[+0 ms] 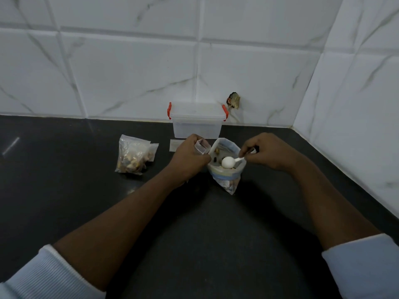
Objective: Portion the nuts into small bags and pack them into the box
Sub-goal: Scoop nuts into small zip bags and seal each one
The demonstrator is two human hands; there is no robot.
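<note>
The left hand [190,156] pinches a small bag [202,147] by its mouth, just left of the big nut bag [226,180]. The spoon [228,162] lies in the nuts, its handle running right into the right hand [267,152], which grips it, so a scoop would have to travel left.

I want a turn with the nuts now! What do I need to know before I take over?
Left hand: holds a small empty bag next to the big nut bag.
Right hand: pinches the white spoon, its bowl in the big bag's mouth.
Filled small bags lie on the counter, to the left. The box stands by the wall, lid on. A spare flat bag lies before it.
Done: some bags filled.
Left: fill this bag, open the box, pack the bags in.
</note>
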